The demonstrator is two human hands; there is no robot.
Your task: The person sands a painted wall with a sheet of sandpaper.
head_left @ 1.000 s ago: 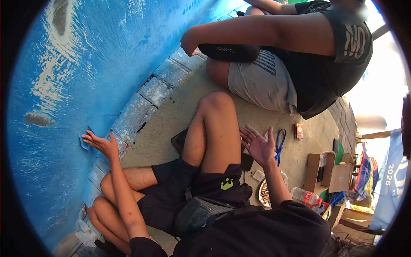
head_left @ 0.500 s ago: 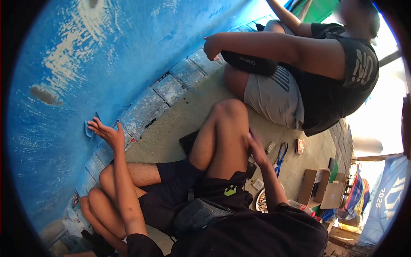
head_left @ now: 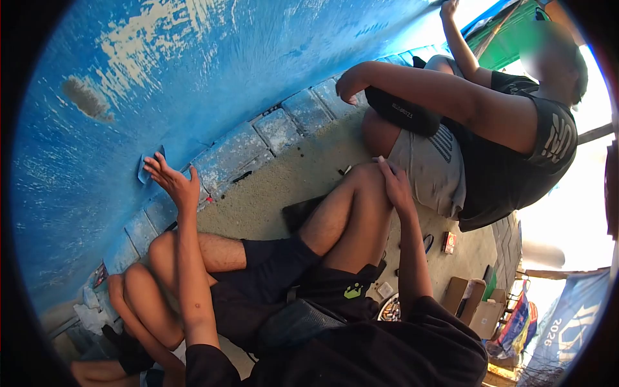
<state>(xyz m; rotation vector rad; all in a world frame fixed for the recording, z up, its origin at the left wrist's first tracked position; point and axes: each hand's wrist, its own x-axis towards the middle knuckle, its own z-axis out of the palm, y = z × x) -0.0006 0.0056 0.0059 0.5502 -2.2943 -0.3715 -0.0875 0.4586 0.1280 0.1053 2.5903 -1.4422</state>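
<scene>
My left hand [head_left: 174, 182] presses a folded bluish-grey piece of sandpaper [head_left: 142, 170] against the painted blue wall [head_left: 129, 129]. Its fingers are stretched over the sheet and the thumb points away from it. Part of the sheet is hidden behind the fingers. My right hand [head_left: 395, 183] rests on my raised knee [head_left: 367, 180], open, with fingers laid over the kneecap and no object visible in it.
A person [head_left: 516, 142] in black sits at right, one hand near the wall. Grey blocks [head_left: 277, 131] line the wall's foot. Behind my right arm are a plate of small items [head_left: 389, 309], a red-and-white pack [head_left: 449, 242] and a cardboard box [head_left: 463, 298]. Another person's bent leg [head_left: 145, 303] is lower left.
My right hand has moved up from beside my knee onto its top. My left hand stays at the wall with the sandpaper. The whole view has shifted slightly.
</scene>
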